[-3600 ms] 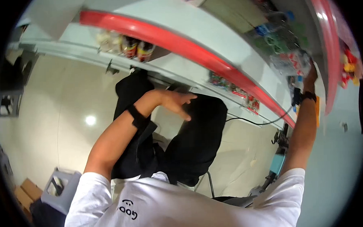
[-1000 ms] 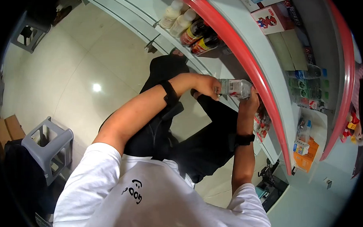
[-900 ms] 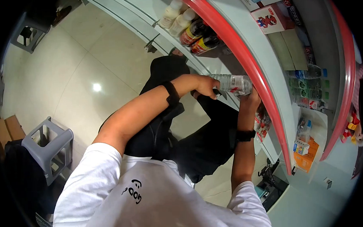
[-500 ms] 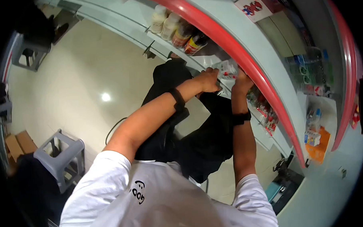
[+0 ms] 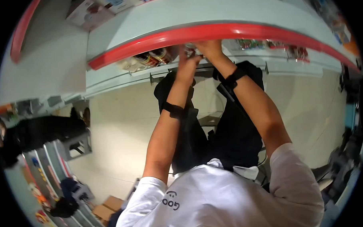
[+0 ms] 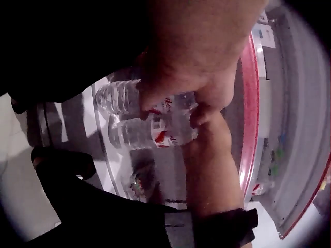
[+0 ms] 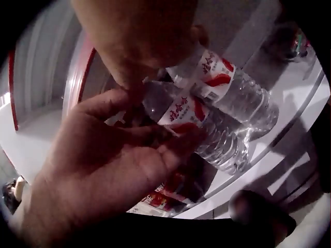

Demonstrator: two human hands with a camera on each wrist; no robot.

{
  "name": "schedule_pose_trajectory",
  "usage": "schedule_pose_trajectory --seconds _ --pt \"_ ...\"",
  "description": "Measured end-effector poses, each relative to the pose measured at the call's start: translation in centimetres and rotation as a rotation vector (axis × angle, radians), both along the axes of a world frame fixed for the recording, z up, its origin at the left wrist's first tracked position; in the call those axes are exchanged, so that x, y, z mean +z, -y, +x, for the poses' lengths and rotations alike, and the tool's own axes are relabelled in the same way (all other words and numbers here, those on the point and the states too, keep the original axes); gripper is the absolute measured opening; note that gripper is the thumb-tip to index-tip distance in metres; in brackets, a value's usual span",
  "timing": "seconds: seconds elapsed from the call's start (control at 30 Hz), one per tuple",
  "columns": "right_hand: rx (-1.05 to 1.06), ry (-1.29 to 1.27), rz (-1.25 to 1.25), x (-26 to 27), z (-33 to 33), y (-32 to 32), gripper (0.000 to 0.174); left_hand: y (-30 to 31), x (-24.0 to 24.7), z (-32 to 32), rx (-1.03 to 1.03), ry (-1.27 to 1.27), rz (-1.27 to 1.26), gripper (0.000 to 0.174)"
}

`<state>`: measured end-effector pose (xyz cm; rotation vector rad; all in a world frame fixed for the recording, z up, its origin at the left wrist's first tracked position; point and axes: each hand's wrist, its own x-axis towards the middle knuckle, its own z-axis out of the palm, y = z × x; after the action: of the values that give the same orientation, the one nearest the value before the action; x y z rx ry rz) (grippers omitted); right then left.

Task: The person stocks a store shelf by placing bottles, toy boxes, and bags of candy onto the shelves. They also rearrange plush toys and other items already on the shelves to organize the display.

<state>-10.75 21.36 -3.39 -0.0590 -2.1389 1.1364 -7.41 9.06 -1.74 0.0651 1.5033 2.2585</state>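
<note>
Two clear water bottles with red-and-white labels lie side by side on the lower white shelf, a left bottle (image 7: 181,111) and a right bottle (image 7: 227,85). My right hand (image 5: 212,48) reaches under the red shelf edge; in the right wrist view its thumb and fingers hold the label-side end of the right bottle. Beside it, my left hand (image 5: 186,67) shows its palm in the right wrist view, fingers extended against the left bottle's side. From the left wrist view, my left hand (image 6: 191,72) overlaps part of the bottles. The head view mostly hides both bottles behind hands and edge.
The red-edged upper shelf (image 5: 210,30) hangs just over the hands. Dark drink bottles (image 5: 161,56) stand left of them on the lower shelf, and colourful packets (image 5: 251,44) lie to the right. Cardboard boxes (image 5: 109,208) and a grey stool (image 5: 76,147) are on the floor at left.
My right hand went from the upper shelf to the lower one with a bottle. Both hands held a bottle before the shelf; now they are farther in. The head view has swung round.
</note>
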Motion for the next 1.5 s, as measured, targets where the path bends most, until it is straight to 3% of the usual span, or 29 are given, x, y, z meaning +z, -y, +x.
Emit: schedule_pose_trajectory --seconds 0.1,0.27,0.33,0.37,0.4,0.47,0.5,0.57,0.6,0.67,0.77,0.87,0.97,1.1,1.2,1.43,1.5 --pt "0.001 -0.168 0.088 0.7 0.0 -0.5 0.029 -0.3 0.1 -0.5 0.064 0.085 0.124 0.084" --pt "0.064 -0.083 0.031 0.3 0.2 -4.0 0.029 0.5 -0.7 -0.7 0.037 0.102 0.031 0.082" --pt "-0.019 -0.028 0.125 -0.3 0.2 -4.8 0.028 0.5 -0.3 -0.6 0.087 0.16 0.059 0.074" --pt "0.004 -0.166 0.004 -1.3 -0.4 -5.0 0.032 0.3 -0.1 -0.6 0.111 0.166 0.055 0.063" --pt "-0.008 -0.166 -0.002 -1.0 -0.1 -5.2 0.032 0.3 -0.4 -0.8 0.099 0.167 0.047 0.063" --pt "0.008 0.073 -0.085 0.6 0.9 -5.4 0.035 0.3 -0.8 -1.2 0.163 0.156 0.056 0.056" --pt "0.0 0.072 -0.09 1.2 1.4 -5.6 0.035 0.2 -0.7 -1.1 0.154 0.159 0.068 0.055" --pt "0.168 0.414 -0.244 2.6 2.1 -5.8 0.044 -0.1 -0.5 -1.0 0.155 0.165 0.057 0.056" --pt "0.16 0.413 -0.255 1.7 1.9 -5.9 0.044 -0.2 -0.4 -0.8 0.164 0.177 0.047 0.056" --pt "0.132 0.434 0.11 -1.4 0.9 -5.9 0.057 -0.3 -0.1 -0.8 0.162 0.189 0.039 0.056" --pt "0.082 0.437 0.184 -2.6 0.9 -5.6 0.069 -0.1 0.1 -0.9 0.143 0.214 0.022 0.054" --pt "0.088 0.455 0.023 -2.6 0.6 -5.3 0.066 0.1 0.3 -0.9 0.112 0.223 0.02 0.05" --pt "0.114 0.509 0.025 -1.0 1.4 -4.6 0.072 0.4 0.4 -1.2 0.053 0.22 0.058 0.042" --pt "0.098 0.443 0.069 -1.8 0.6 -3.3 0.067 0.3 0.7 -1.3 0.057 0.222 0.059 0.026" --pt "0.165 0.589 0.06 -1.0 0.2 -2.9 0.059 0.9 0.6 -2.8 0.021 0.273 0.113 0.019" --pt "0.127 0.523 0.108 -2.3 -2.7 -1.6 0.041 1.3 -0.5 -5.1 0.071 0.302 0.175 0.018" --pt "0.126 0.487 0.117 -1.6 -2.8 -1.2 0.039 1.5 -0.5 -5.3 0.056 0.279 0.175 0.029"
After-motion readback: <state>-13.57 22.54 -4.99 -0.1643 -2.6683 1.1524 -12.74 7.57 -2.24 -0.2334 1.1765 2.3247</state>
